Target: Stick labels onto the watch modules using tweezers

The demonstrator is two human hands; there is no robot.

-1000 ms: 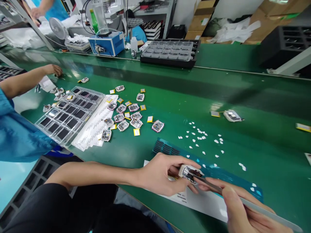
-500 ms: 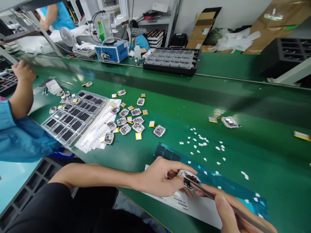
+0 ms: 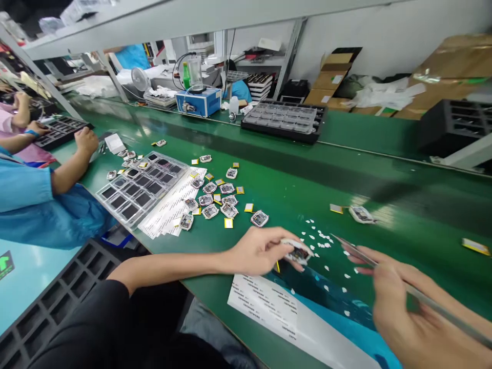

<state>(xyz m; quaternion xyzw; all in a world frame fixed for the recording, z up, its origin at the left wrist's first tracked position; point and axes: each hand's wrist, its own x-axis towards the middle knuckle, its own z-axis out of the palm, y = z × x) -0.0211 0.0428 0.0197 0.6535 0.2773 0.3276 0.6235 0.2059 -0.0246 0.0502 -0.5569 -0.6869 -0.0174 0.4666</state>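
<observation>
My left hand [image 3: 251,252] pinches a small white watch case [image 3: 299,252] with its inner electronics showing, tilted above the bench. Part of a yellow-edged piece shows just beneath it. My right hand [image 3: 400,297] is closed around metal tweezers [image 3: 356,249], whose tip points left, apart from the case. Close to that tip lie scattered small white pieces [image 3: 326,245]. Below both hands, a blue film sheet [image 3: 338,310] lies beside a white printed sheet [image 3: 261,302]. Several similar watch cases [image 3: 229,210] with small yellow-edged batteries [image 3: 228,223] are grouped left of my left hand.
A clear tray [image 3: 132,211] of dark square parts lies at left on printed sheets [image 3: 161,218]. A co-worker's arm [image 3: 73,166] rests beyond it. Clear trays [image 3: 284,118] in a black holder and a blue machine [image 3: 203,102] stand along the back.
The tweezers have left the watch case and moved up and right toward the white pieces. My left hand has raised and tilted the case. The camera view has shifted too.
</observation>
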